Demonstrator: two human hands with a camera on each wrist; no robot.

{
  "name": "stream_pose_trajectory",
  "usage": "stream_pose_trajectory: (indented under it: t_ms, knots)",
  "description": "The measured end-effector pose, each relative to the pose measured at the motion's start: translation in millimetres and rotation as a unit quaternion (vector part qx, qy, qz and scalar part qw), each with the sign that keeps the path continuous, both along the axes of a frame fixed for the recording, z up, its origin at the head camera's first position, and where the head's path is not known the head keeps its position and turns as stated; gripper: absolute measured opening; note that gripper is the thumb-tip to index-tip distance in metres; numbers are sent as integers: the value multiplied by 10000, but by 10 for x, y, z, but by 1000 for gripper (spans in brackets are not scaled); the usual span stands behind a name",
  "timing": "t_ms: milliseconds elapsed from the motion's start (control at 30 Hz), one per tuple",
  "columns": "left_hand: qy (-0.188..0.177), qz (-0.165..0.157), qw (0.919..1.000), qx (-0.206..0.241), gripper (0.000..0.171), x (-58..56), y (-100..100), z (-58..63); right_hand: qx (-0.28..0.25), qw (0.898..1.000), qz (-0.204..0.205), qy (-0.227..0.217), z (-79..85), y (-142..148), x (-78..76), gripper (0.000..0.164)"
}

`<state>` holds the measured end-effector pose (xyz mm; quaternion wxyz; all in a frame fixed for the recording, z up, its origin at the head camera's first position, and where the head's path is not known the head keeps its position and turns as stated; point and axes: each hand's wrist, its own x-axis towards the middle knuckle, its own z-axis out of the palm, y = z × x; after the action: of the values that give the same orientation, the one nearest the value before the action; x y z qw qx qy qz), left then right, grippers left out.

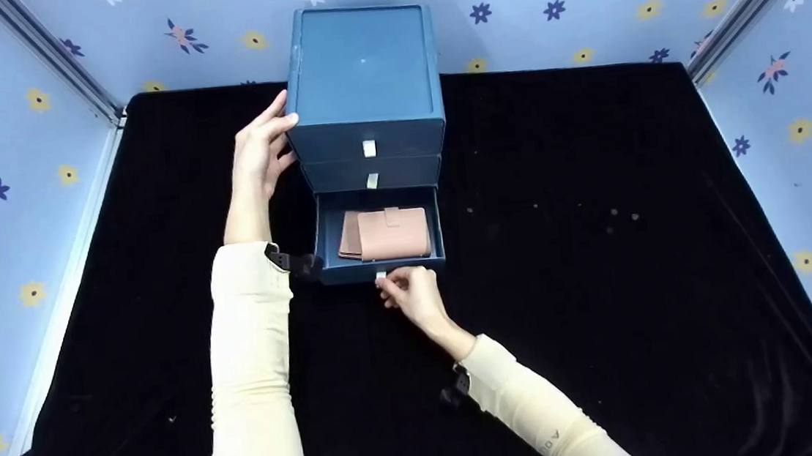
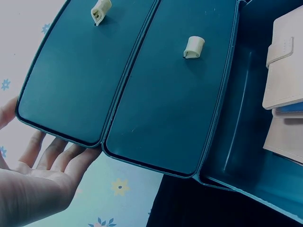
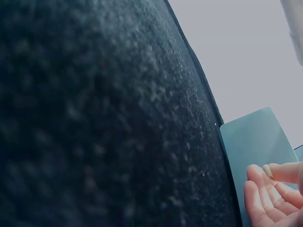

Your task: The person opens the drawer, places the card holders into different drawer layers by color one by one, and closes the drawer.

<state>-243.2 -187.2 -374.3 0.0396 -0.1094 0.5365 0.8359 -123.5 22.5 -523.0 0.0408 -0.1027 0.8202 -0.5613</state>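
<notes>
A blue three-drawer cabinet [image 1: 362, 66] stands at the back of the table, its bottom drawer [image 1: 328, 224] pulled out. Inside that drawer lies a pink wallet [image 1: 393, 235] with a strap, overlapping another flat pinkish item [image 1: 349, 236]. My left hand [image 1: 263, 148] rests against the cabinet's left side, fingers extended; the left wrist view shows the hand [image 2: 52, 175] along the cabinet's edge. With thumb and fingers my right hand [image 1: 415, 295] pinches the small white pull tab [image 1: 381, 275] on the drawer's front. In the right wrist view the tab is partly hidden by the fingers [image 3: 255, 189].
Two upper drawers with white pull tabs [image 1: 370, 148] are closed. Black cloth [image 1: 587, 278] covers the table. Blue flowered panels [image 1: 505, 21] rise behind and at both sides, joined by metal corner posts [image 1: 761, 2].
</notes>
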Motion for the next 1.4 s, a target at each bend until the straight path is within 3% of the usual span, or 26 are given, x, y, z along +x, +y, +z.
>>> stream_pose_trajectory:
  t_ms: [500,733,1400]
  knots:
    - [-88,47,9999,-44,56,-12,2,-11,393,9988,-97,264,-12,-69,-315,13]
    - [-149,25,9999,-13,56,-10,4,10,855,9954,-160,411,11,-96,-510,14]
    - [-113,-11,9999,34,57,-16,-1,6,1471,9862,-169,743,14,-85,-956,12]
